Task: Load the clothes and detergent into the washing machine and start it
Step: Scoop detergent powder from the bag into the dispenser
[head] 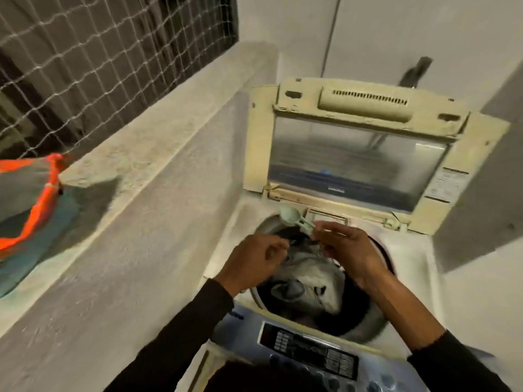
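1. Standing in a corner of pale walls (283, 24), a top-loading washing machine (410, 264) sits just beside a rough concrete ledge (158, 142) on its left
2. Above the ledge, white netting (99, 66) stretches over a dark opening, and a piece of fabric with an orange edge (42, 199) lies on the ledge at the far left
3. The machine's lid (359, 154) is raised and leans back, its glass pane facing the camera
4. The clothes (314, 281), grey and white among darker pieces, lie inside the drum, and the control panel (308, 349) runs along the machine's near edge
5. Both hands, in black sleeves, hover over the drum opening, close together but apart
6. The right hand (348, 247) pinches the handle of a pale green scoop (291, 215) between thumb and fingertips; the scoop's bowl points toward the back left rim of the drum, and blur hides what lies in it
7. The left hand (254, 258) has its fingers curled toward the right hand; whether it holds anything cannot be told
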